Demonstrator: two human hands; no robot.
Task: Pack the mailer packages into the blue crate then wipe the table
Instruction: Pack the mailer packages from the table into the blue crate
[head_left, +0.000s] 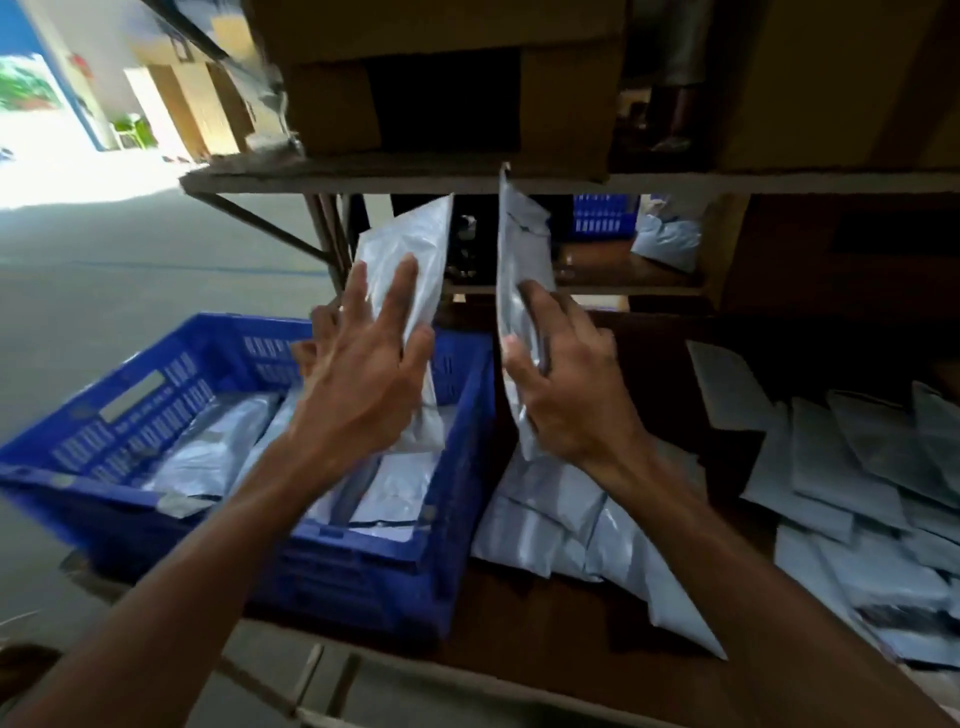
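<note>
A: How far is the packing now?
B: About half, I would judge. The blue crate (130, 415) already has several mailers (218, 452) lying inside, but a big pile of mailers (852, 467) still waits on the table (545, 623), at the right side.
A: And the hands?
B: The left hand (363, 364) has its fingers spread wide and straight, pressing flat on one mailer (410, 244) that stands upright with its lower end inside the crate. The right hand (566, 395) curls its fingers around a second mailer (519, 244), upright, just beside the crate's right wall.
A: The wiping?
B: Not yet begun, I think; no cloth is visible
</note>
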